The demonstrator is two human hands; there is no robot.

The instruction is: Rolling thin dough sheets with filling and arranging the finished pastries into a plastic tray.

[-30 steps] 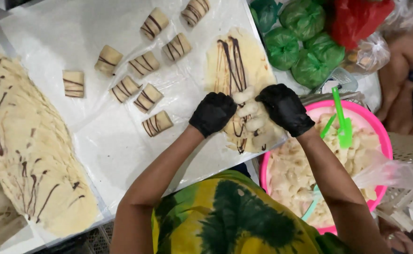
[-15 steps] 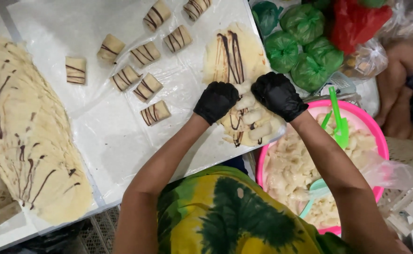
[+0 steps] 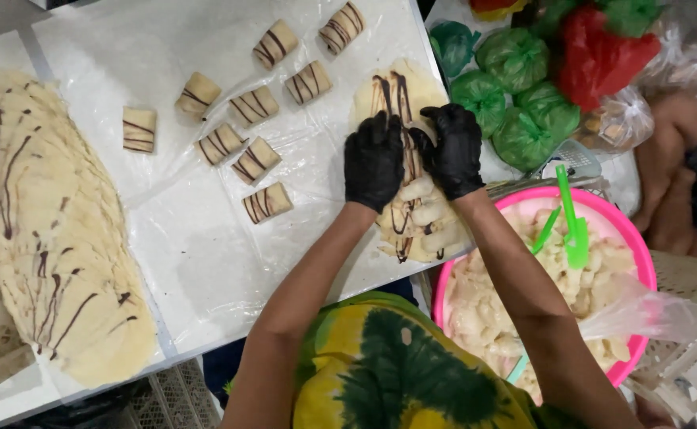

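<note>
Rolled pieces [image 3: 254,156] lie on the bench [image 3: 205,262], wrapper stack [image 3: 46,222] at left, basin [image 3: 634,238] at right, bags [image 3: 523,87] behind.

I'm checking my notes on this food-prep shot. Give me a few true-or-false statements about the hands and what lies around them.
1. Both hands wear black gloves. True.
2. The hands rest on a streaked crepe with banana pieces on it. True.
3. The pink bowl is empty. False: it holds banana pieces and green tongs.
4. Eight finished rolls lie on the plastic sheet. True.
5. The crepe stack lies beside the right hand. False: it lies far off the left hand's side.
</note>
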